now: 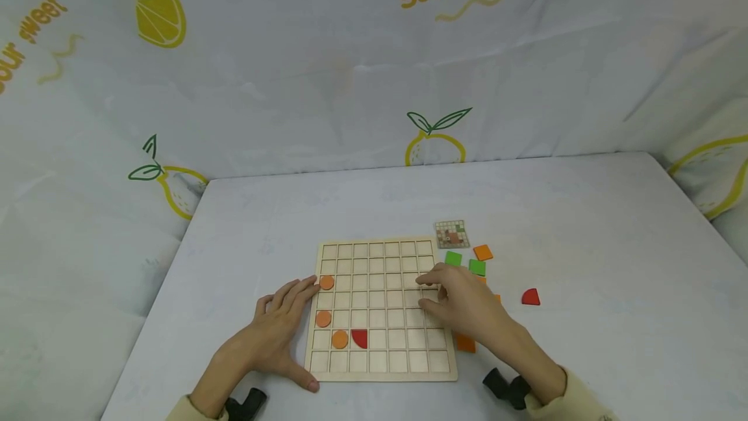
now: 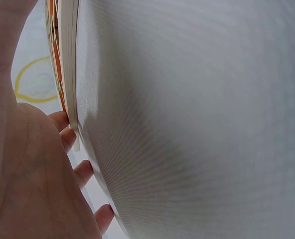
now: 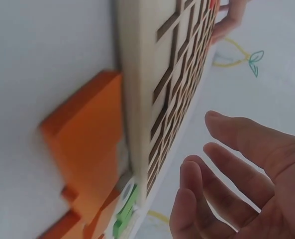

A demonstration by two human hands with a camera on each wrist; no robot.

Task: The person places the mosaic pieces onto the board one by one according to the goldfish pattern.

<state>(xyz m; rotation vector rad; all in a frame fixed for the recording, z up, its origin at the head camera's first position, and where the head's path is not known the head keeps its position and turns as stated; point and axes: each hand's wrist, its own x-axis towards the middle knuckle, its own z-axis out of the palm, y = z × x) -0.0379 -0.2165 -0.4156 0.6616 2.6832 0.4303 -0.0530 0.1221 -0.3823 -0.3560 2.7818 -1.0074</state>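
Note:
A wooden grid board [image 1: 378, 376] lies on the white table. Along its left side are three orange round pieces: one higher up [image 1: 327, 282], a second [image 1: 323, 318] below it, and a third [image 1: 340, 339] beside a red quarter-circle piece [image 1: 359, 338]. My left hand [image 1: 271, 333] is spread at the board's left edge, fingertips right at the rim and thumb by the near corner. Over the board's right part hovers my right hand [image 1: 461, 297], thumb and fingers apart; the right wrist view shows nothing between the fingers [image 3: 237, 174].
Right of the board lie green squares [image 1: 477, 267], orange pieces [image 1: 465, 343] partly hidden under my right hand, an orange square [image 1: 483, 252] and a red quarter-circle [image 1: 530, 297]. A small printed pattern card [image 1: 452, 234] sits by the far right corner. Lemon-print cloth hangs behind.

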